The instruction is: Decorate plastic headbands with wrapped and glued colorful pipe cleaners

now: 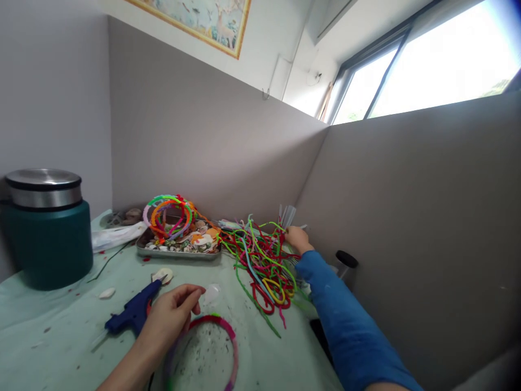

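Observation:
My left hand (169, 315) rests on the green tablecloth, fingers curled in a pinch at a pink and purple pipe-cleaner hoop (228, 339), with a blue glue gun (132, 314) just left of it. A clear round piece (211, 294) lies off its fingertips. My right hand (297, 238), in a blue sleeve, reaches to the far edge of a tangled pile of coloured pipe cleaners (262, 258); its fingers are closed among the strands and clear sticks (287, 216).
A metal tray (179, 251) of shells and coloured hoops sits at the back. A teal pot with a steel lid (46, 228) stands left. A black-capped bottle (345, 263) is by the right partition. Grey partitions wall the table.

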A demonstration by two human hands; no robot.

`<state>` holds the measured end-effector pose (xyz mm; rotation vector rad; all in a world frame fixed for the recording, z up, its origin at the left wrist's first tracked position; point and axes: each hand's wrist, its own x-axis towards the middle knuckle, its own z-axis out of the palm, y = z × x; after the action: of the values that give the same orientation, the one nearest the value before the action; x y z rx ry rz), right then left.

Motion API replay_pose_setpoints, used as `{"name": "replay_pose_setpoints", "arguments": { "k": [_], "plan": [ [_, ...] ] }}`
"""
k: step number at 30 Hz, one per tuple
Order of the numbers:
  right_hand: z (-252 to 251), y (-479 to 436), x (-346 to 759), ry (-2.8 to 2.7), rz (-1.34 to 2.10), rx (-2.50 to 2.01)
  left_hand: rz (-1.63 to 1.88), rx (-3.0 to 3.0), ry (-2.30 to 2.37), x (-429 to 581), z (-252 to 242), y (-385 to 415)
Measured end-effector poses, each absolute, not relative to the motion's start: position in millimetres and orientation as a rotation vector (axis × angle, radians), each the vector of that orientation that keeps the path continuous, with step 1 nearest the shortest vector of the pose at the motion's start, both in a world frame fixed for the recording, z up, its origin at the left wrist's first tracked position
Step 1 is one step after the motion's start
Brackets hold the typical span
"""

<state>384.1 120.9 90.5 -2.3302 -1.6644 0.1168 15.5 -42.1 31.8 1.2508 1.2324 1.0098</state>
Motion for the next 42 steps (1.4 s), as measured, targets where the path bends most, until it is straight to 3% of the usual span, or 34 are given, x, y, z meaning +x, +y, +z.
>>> {"name": "replay_pose_setpoints", "arguments": {
  "k": [8,19,27,31,42],
  "plan": [
    [152.6,85.9,374.3,-1.646,0.298,-2.102,1.054,1.289,1.183,12.9,32.6,-46.1],
    [206.2,57.2,379.2,-1.607,-0.483,-2.265,1.063,1.298,1.164,12.1,23.7,-39.5],
    [234.5,34.1,383.5,-1.597,-0.642,-2.241,1.062,1.306,1.151,11.7,20.8,-39.0],
    [212.4,27.3,377.6,-1.603,-0.489,-2.229,1.059,1.321,1.148,12.0,17.5,-39.1],
    [56.3,16.5,329.3,-1.523,0.004,-1.98,0.974,1.369,1.179,15.8,14.0,-39.2]
  ]
}}
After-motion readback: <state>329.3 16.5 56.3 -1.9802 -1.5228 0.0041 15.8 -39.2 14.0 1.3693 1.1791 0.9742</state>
